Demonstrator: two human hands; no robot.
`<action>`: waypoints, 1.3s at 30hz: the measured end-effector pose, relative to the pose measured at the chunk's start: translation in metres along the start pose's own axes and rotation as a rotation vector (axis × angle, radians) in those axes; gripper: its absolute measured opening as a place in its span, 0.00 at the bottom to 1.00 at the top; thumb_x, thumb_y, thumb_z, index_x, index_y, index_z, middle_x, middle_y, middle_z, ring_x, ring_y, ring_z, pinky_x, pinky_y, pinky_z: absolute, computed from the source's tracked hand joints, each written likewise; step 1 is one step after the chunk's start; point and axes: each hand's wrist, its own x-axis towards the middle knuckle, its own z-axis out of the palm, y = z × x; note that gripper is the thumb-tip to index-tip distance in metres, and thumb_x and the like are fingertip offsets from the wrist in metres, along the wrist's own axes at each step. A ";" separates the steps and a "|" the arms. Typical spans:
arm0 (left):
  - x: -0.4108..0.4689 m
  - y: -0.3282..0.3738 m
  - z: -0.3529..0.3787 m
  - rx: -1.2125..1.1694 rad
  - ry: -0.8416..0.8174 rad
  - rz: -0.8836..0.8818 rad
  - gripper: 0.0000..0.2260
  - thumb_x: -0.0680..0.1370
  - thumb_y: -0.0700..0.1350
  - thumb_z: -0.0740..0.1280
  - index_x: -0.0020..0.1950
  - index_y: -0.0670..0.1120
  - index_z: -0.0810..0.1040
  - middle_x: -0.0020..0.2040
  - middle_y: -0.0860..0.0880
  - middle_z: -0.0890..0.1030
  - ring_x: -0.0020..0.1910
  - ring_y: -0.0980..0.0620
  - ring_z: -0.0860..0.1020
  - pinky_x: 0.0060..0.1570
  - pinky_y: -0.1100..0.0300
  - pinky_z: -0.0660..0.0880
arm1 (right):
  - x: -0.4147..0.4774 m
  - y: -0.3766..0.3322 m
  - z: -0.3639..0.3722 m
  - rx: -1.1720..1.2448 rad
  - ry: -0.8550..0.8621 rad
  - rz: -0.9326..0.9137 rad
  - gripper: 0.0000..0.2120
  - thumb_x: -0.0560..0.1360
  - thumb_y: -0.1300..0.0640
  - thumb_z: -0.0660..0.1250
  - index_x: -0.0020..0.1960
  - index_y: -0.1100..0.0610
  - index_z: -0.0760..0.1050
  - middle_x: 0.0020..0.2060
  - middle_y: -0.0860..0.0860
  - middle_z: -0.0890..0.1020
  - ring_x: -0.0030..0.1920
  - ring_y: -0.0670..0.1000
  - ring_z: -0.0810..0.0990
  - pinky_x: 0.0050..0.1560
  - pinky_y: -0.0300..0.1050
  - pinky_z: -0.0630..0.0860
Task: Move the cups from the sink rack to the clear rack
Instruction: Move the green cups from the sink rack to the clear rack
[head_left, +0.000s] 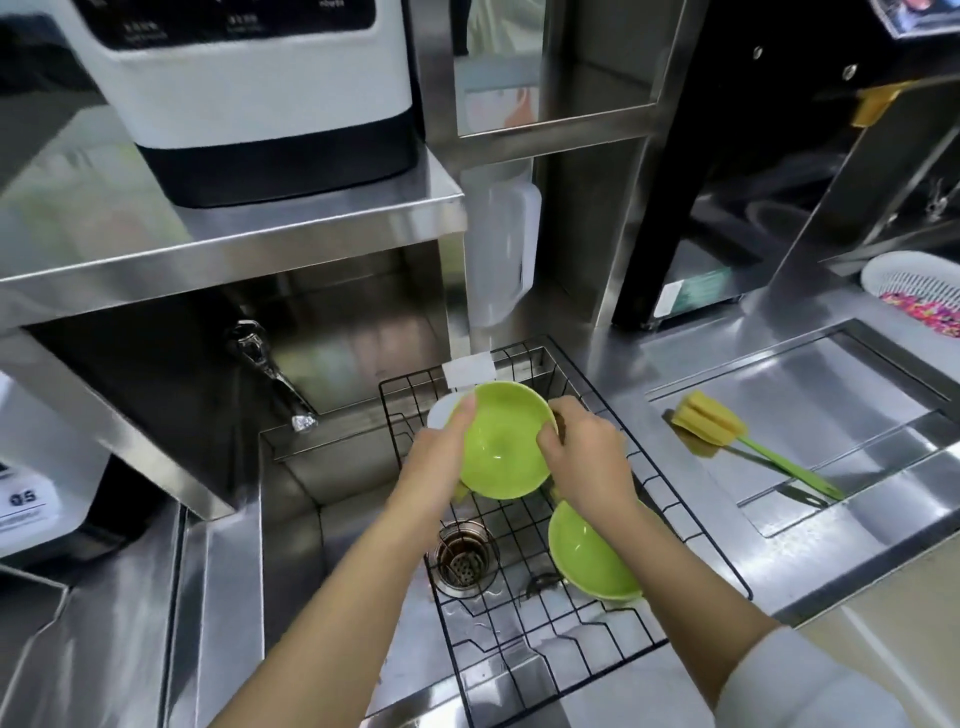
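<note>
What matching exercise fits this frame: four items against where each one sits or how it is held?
Items
1. upper green bowl
2. lower green bowl
3. yellow sponge brush
4. white basket

Places or states
A. lying on the steel counter right of the sink
B. held by both hands above the rack
C. resting in the black wire rack, under the right forearm
D. at the far right edge, with colourful contents

Pairs: 1-B, 2-C, 3-A, 4-D. The left hand and right hand each have a grip on the upper bowl's rim.
</note>
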 end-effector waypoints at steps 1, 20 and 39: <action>-0.005 0.008 -0.006 -0.117 -0.053 -0.076 0.27 0.72 0.67 0.57 0.49 0.46 0.79 0.38 0.46 0.79 0.37 0.49 0.76 0.38 0.59 0.71 | -0.003 -0.007 -0.003 0.034 0.068 -0.063 0.12 0.76 0.59 0.59 0.56 0.63 0.74 0.46 0.61 0.83 0.46 0.63 0.79 0.47 0.55 0.75; -0.081 -0.027 -0.185 -0.530 -0.306 0.052 0.36 0.64 0.67 0.65 0.60 0.40 0.76 0.53 0.37 0.78 0.53 0.39 0.75 0.65 0.45 0.65 | -0.073 -0.180 0.017 0.846 -0.667 -0.142 0.35 0.58 0.40 0.71 0.64 0.44 0.68 0.62 0.51 0.75 0.60 0.48 0.75 0.60 0.45 0.73; -0.234 -0.082 -0.435 -0.303 0.469 0.638 0.11 0.78 0.42 0.61 0.58 0.46 0.77 0.54 0.53 0.79 0.51 0.59 0.76 0.48 0.73 0.72 | -0.222 -0.433 0.118 0.394 -0.389 -0.714 0.50 0.57 0.40 0.76 0.72 0.49 0.57 0.65 0.45 0.67 0.66 0.45 0.65 0.68 0.49 0.65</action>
